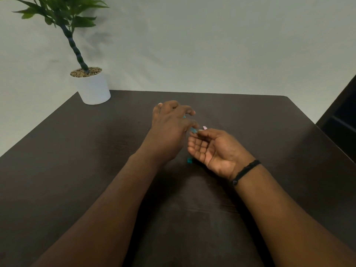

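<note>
You look to be in the middle of working a slender teal piece [193, 130] between both hands, either pulling it apart or fitting something onto its end; too little of it shows to say which. It sits raised above the dark brown wooden counter [96, 151], in the narrow gap where your two hands meet, and most of it is hidden under your fingers. A second glimpse of teal shows farther back beneath the left fingers, which suggests one long item running through that hand.

Your left grip [169, 130] is turned back-up, with its fingers curled over the piece and the thumb closing on it from the near side. Your right grip [215, 149] lies palm-up. Its thumb and forefinger are drawn together on the near tip of the piece, while the other fingers [200, 149] hang loosely bent and hold nothing.

A small teal block [189, 160] lies on the counter just under the heel of your right hand, apart from the piece. It is probably a matching part.

If that block belongs on the piece, your next move calls for freeing the right thumb and forefinger, dropping them to the block, and keeping the left hand steady so the piece does not swing.
</note>
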